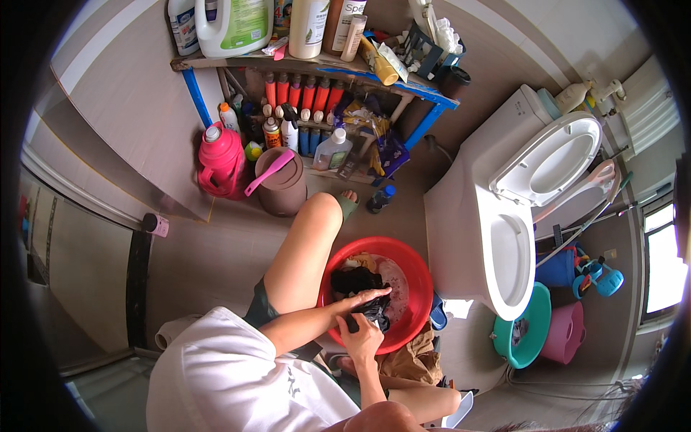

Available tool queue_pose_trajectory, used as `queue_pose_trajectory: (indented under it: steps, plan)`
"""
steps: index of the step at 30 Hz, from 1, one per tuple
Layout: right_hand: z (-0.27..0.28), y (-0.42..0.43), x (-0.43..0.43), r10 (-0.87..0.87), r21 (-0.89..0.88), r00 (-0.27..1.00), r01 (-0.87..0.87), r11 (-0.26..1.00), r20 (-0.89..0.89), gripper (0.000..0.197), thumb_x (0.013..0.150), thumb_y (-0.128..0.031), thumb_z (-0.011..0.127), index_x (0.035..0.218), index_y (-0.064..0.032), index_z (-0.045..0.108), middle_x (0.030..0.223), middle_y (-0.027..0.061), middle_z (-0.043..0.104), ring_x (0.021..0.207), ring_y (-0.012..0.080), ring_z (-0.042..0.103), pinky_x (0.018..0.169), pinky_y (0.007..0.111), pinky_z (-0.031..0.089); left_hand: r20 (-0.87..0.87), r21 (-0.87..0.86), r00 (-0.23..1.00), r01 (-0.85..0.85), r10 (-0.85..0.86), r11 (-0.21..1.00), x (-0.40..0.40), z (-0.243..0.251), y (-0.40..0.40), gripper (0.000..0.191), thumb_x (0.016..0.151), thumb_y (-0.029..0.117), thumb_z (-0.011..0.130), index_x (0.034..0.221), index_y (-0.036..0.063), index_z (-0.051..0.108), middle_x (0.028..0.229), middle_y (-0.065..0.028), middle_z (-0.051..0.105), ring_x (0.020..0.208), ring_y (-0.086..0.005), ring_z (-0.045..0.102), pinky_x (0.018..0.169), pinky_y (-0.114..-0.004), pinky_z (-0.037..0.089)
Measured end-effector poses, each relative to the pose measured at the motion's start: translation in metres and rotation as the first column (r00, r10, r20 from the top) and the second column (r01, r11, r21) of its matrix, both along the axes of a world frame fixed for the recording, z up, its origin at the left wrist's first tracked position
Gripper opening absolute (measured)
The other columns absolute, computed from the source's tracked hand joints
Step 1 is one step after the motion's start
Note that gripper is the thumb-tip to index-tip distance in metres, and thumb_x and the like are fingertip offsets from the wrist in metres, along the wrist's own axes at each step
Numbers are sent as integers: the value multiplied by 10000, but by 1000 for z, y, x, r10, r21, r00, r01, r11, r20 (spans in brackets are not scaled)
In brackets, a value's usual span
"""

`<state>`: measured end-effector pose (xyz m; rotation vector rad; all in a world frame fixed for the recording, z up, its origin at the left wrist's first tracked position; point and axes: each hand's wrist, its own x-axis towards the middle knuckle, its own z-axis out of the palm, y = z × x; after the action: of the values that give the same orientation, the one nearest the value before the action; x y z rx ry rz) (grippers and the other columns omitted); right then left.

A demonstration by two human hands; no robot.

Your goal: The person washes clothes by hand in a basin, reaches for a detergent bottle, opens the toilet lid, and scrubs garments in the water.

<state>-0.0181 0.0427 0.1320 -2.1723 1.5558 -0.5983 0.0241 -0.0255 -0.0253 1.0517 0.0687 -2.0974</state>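
Note:
A red plastic basin (420,324) stands on the floor between my knees, with cloudy, sudsy water (397,281) in it. My left hand (364,299) reaches over the basin, fingers stretched out straight, edge up, against wet black cloth (378,312). Close below it, my right hand (363,336) has its thumb and fingers closed on a dark bunched piece of the cloth near the basin's near rim. Another black garment (353,279) and a tan cloth (363,261) lie in the water beyond my left hand. The undersides of both hands are hidden.
A white toilet (480,232) with raised lid stands right of the basin. Brown cloth (413,359) lies against the basin's rim. Beyond are a blue-capped bottle (381,198), a brown bin (280,189), a pink thermos jug (221,159) and a loaded shelf (259,60). A teal tub (502,332) sits farther right.

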Motion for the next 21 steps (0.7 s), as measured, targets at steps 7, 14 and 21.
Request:
queue_pose_trajectory:
  steps: [7, 14, 21]
  plan:
    - [-56, -66, -27, -418, -41, 876, 421, 906, -240, 347, 746, -377, 571, 753, -42, 661, 633, 205, 586, 618, 351, 596, 563, 406, 475, 72, 10, 991, -113, 112, 993, -7, 17, 15, 273, 782, 382, 583, 805, 111, 606, 732, 20, 593, 678, -112, 556, 611, -261, 445]
    - [-72, -76, -56, -369, 143, 927, 374, 916, -64, 364, 744, -344, 552, 789, 4, 647, 730, 216, 603, 707, 352, 595, 658, 401, 469, 206, 81, 977, -79, 61, 994, -9, 44, 4, 387, 716, 447, 646, 849, 85, 613, 879, -28, 610, 757, -130, 567, 706, -300, 459]
    - [-22, 1, 28, 58, -121, 995, -48, 991, 77, 145, 625, -161, 593, 577, -28, 558, 637, 116, 517, 618, 310, 492, 564, 401, 384, 437, -102, 874, -185, 211, 977, 2, -79, -11, 813, 673, 771, 368, 934, 34, 590, 786, -126, 576, 710, -244, 530, 696, -390, 416]
